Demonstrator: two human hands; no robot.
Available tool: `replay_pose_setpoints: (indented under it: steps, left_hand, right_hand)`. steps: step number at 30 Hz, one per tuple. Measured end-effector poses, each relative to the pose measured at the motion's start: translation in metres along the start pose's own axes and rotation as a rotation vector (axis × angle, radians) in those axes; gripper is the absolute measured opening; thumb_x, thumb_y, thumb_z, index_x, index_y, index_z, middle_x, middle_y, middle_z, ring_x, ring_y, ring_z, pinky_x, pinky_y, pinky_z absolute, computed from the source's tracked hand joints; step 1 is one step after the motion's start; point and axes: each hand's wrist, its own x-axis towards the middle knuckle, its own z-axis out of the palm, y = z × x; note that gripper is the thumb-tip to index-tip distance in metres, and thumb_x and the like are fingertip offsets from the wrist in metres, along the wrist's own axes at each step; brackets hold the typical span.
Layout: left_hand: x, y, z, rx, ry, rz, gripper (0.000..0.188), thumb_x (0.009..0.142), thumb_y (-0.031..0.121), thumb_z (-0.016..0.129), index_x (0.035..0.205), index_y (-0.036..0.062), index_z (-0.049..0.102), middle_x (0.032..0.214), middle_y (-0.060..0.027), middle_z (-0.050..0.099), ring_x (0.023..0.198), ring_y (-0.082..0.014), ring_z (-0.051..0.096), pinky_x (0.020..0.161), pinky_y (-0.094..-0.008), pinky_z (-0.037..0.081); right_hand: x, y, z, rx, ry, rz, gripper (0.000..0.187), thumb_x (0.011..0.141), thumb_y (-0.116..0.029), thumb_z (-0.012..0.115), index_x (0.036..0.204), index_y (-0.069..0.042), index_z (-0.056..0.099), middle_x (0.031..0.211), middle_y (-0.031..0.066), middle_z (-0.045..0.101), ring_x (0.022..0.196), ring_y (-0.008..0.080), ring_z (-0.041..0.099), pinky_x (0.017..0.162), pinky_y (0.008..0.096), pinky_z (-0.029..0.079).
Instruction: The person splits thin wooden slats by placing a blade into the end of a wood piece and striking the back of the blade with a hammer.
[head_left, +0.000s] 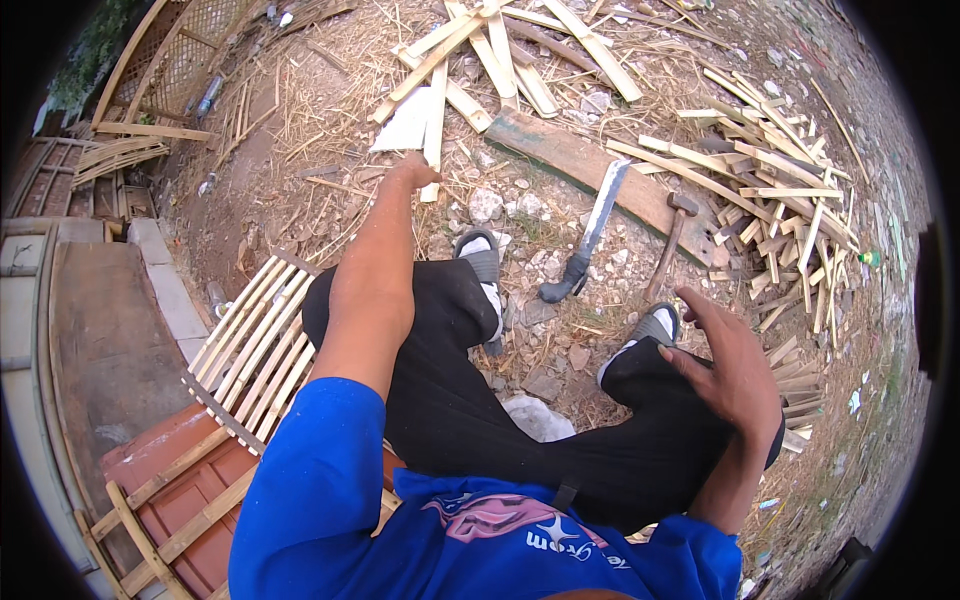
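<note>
My left arm stretches forward, and my left hand [408,172] is closed at the near end of a pale bamboo strip [434,125]. Its fingertips are partly hidden behind the hand. Beside that strip lies a white sack-like piece [405,122]. Above my right knee, my right hand [728,368] is held with thumb and index finger apart and nothing between them. The nearest tool to it is a hammer [668,240] with a wooden handle, its head resting on a wooden plank [560,160]. A machete [600,215] with a dark wrapped handle leans across the plank's near edge.
More bamboo strips [495,50] lie crossed ahead. A heap of cut strips [790,200] spreads at the right. At my left, a slatted bamboo panel [255,345] sits beside a reddish-brown panel [165,460]. Stones [486,205] and straw cover the ground around my sandals.
</note>
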Motion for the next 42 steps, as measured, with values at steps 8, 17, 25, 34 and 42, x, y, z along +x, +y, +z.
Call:
replay_pose_setpoints:
  steps: [8,17,25,34,42]
  left_hand:
    - [0.031,-0.019,0.117,-0.134,0.09,-0.289,0.058,0.076,0.041,0.071,0.109,-0.0058,0.067,0.114,-0.0261,0.066,0.105,-0.0372,0.065,0.092,-0.0418,0.05]
    - [0.035,-0.068,0.175,-0.169,0.363,-0.535,0.067,0.08,0.03,0.067,0.135,0.0013,0.041,0.137,-0.0219,0.044,0.126,-0.0424,0.042,0.103,-0.0497,0.039]
    - [0.087,0.001,0.142,-0.223,0.694,-0.041,0.04,0.087,0.017,0.057,0.124,0.0023,0.055,0.129,-0.0181,0.049,0.12,-0.0386,0.045,0.1,-0.0498,0.039]
    - [0.199,0.146,0.117,-0.395,0.264,0.09,0.06,0.088,0.062,0.052,0.141,0.0322,0.048,0.14,-0.0176,0.051,0.126,-0.0399,0.045,0.107,-0.0663,0.021]
    - [0.247,0.144,0.121,-0.567,0.237,0.111,0.08,0.077,0.06,0.067,0.139,0.0124,0.05,0.137,-0.0113,0.056,0.127,-0.0333,0.051,0.108,-0.0462,0.035]
  right_hand:
    - [-0.001,-0.002,-0.008,0.03,-0.059,0.04,0.065,0.078,-0.02,0.075,0.135,-0.007,0.048,0.109,0.0193,0.061,0.099,0.0387,0.057,0.089,0.0459,0.043]
    - [0.01,0.008,-0.016,0.021,-0.149,0.156,0.073,0.075,-0.026,0.077,0.137,-0.004,0.046,0.114,0.0187,0.062,0.106,0.0385,0.057,0.093,0.0442,0.044]
    - [0.031,0.017,-0.025,0.08,-0.226,0.169,0.062,0.085,-0.015,0.07,0.14,-0.003,0.045,0.125,0.0231,0.057,0.113,0.0414,0.054,0.097,0.0461,0.042]
    - [0.044,0.03,-0.021,0.139,-0.287,0.336,0.063,0.084,-0.014,0.07,0.14,-0.003,0.044,0.123,0.023,0.058,0.111,0.0409,0.055,0.096,0.0454,0.043]
    - [0.046,0.04,-0.024,0.159,-0.291,0.326,0.064,0.083,-0.012,0.07,0.14,-0.004,0.044,0.118,0.0228,0.059,0.106,0.0417,0.056,0.092,0.0467,0.045]
